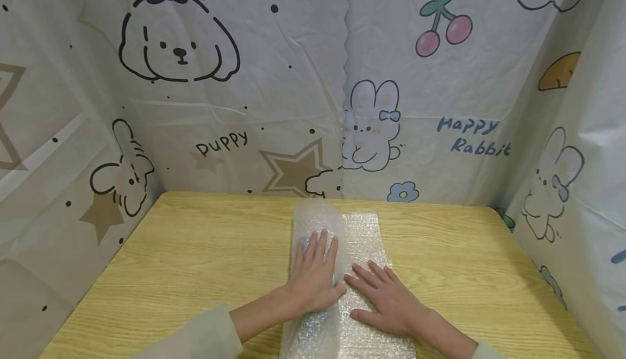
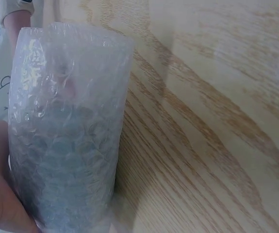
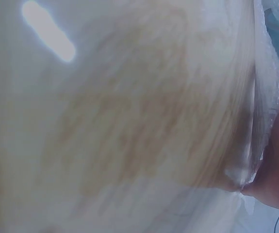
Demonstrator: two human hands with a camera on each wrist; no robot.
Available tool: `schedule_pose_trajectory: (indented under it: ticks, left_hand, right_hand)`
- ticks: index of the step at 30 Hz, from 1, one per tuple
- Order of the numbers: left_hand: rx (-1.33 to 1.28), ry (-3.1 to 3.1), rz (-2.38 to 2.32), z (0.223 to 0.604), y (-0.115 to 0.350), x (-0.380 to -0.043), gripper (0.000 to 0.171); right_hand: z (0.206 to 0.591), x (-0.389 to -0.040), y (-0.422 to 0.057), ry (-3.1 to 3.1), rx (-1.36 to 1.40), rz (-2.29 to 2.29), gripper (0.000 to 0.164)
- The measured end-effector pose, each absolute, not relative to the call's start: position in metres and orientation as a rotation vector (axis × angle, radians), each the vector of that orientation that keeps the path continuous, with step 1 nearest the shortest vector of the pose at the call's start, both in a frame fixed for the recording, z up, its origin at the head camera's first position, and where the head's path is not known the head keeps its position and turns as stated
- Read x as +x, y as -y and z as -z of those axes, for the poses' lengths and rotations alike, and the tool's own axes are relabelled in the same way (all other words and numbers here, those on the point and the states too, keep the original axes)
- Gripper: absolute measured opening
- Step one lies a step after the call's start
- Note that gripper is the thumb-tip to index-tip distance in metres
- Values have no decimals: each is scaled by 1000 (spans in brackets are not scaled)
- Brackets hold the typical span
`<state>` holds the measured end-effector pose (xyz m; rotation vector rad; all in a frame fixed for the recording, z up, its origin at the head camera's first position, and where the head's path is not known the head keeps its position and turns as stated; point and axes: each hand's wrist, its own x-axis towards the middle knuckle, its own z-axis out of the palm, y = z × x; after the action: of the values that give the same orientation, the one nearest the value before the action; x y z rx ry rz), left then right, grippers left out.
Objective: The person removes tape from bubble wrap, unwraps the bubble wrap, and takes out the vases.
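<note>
A roll of bubble wrap (image 1: 318, 218) lies lengthwise on the table, with something bluish inside that the layers blur. My left hand (image 1: 315, 280) rests on top of the roll, fingers straight and pointing away from me. To its right, a flat stretch of bubble wrap (image 1: 364, 239) extends from the roll. My right hand (image 1: 386, 299) presses on this flat part with spread fingers. In the left wrist view the rolled end (image 2: 71, 131) shows bluish-grey through its bubbles. Only part of the hand and the sheet's edge (image 3: 268, 97) appear in the right wrist view.
The yellow wood-grain table (image 1: 205, 250) stretches out on both sides of the wrap. Behind it and at both sides hangs a pale printed cloth (image 1: 274, 93) with cartoon puppies, rabbits and cherries. A bright light reflection marks the tabletop in the right wrist view.
</note>
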<state>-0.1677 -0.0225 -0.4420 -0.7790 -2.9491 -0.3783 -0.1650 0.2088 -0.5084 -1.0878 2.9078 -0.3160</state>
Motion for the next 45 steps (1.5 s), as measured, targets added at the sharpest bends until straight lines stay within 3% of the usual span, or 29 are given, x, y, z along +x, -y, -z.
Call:
schedule_pose_trajectory:
  ticks: [15,35,45]
  left_hand:
    - [-769,2923,637,434,32,-169,84]
    - [-662,2527,1480,434,78,-163,79]
    - [-563,2518,1543,445,93,-161,73]
  right_hand:
    - [509,-165,-209,-2921,-1100,304,69]
    - [506,-164,-208,-2908,-1107,340,68]
    - [505,-163,-208,-2917,-1103,323,69]
